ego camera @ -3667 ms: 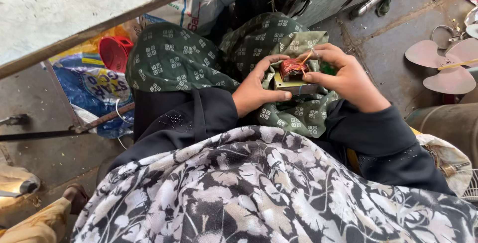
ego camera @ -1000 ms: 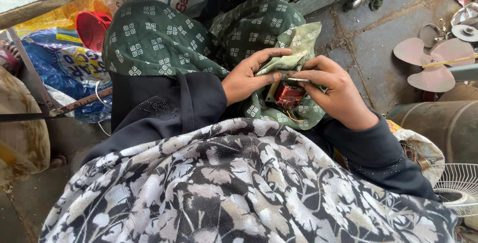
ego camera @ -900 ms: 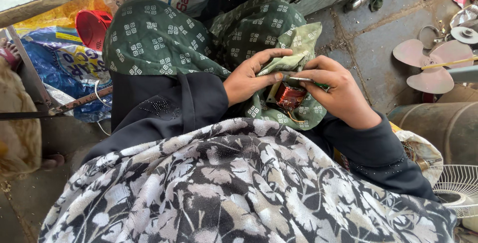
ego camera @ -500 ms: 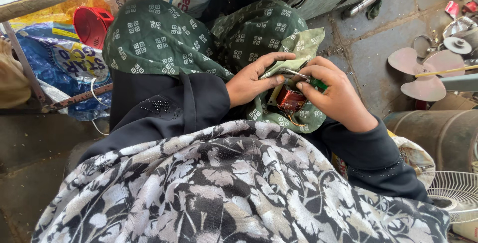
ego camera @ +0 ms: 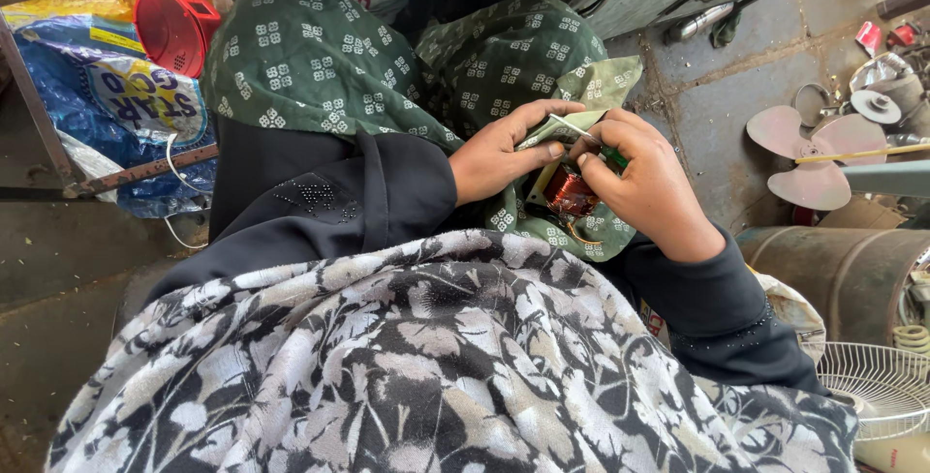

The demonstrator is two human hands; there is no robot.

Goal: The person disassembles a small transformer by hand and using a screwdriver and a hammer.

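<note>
Concrete floor (ego camera: 736, 95), grey and stained, fills the background, with clutter around a seated person seen from above. Biggest in view: black-and-white floral cloth (ego camera: 436, 366) across the person's front, then green patterned fabric (ego camera: 320, 57) over both knees, black sleeves coming out from under the floral cloth. Blue printed plastic sack (ego camera: 107, 95) at far left, a rusty metal bar (ego camera: 126, 175) lying across it, red plastic funnel-like cup (ego camera: 170, 28) just above the sack. Right side: rusty metal drum (ego camera: 852, 270) at the edge, white wire fan guard (ego camera: 872, 386) below it, pink three-blade fan propeller (ego camera: 809, 149) on the floor near small metal parts (too small to tell apart). Left hand (ego camera: 499, 149) and right hand (ego camera: 644, 187) meet over the lap, close together, almost touching. Between them sits a copper-wound motor coil (ego camera: 570, 192), resting on the green fabric at the right knee. Left hand fingers are closed on a pale green fold of cloth or paper right above the coil (cannot tell which). Right hand is curled shut around a thin tool with a green handle (ego camera: 612, 155), its slim tip running toward the left thumb; right fingertips touch the coil's edge.
</note>
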